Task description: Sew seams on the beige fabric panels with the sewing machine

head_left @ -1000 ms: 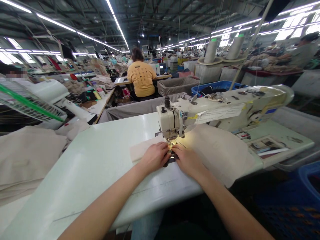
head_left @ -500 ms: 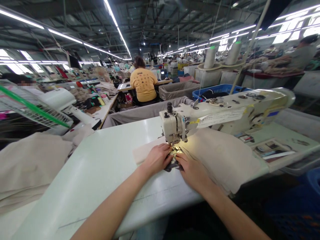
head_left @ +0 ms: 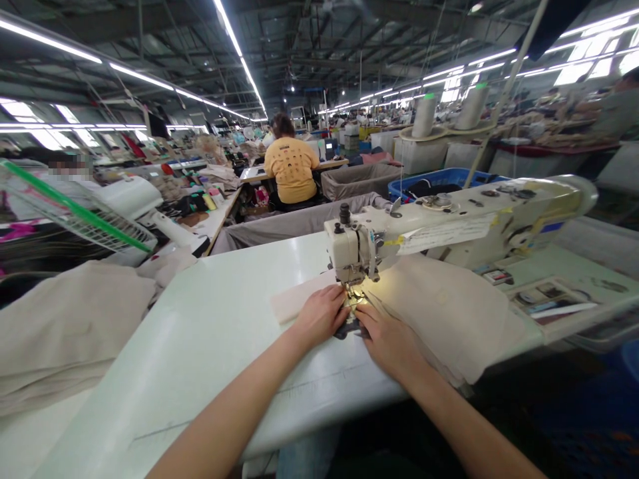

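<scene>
A white sewing machine stands on the pale green table, its lamp lighting the needle area. Beige fabric runs under the arm to the right, and a narrower end of it shows left of the machine head. At the left of the presser foot, my left hand is closed on the fabric edge, thumb towards the needle plate. My right hand pinches the fabric at the right front of the foot, fingers curled. Both fingertips are close to the needle, and the exact grip is partly hidden.
More beige fabric is heaped at the left, below a white fan with a green rim. Behind the machine are a grey cloth-lined bin, a blue basket and thread cones. A co-worker in yellow sits ahead.
The camera view has shifted slightly, so everything appears a little further right. Both hands keep their places beside the presser foot, with no clear movement of the fabric.
</scene>
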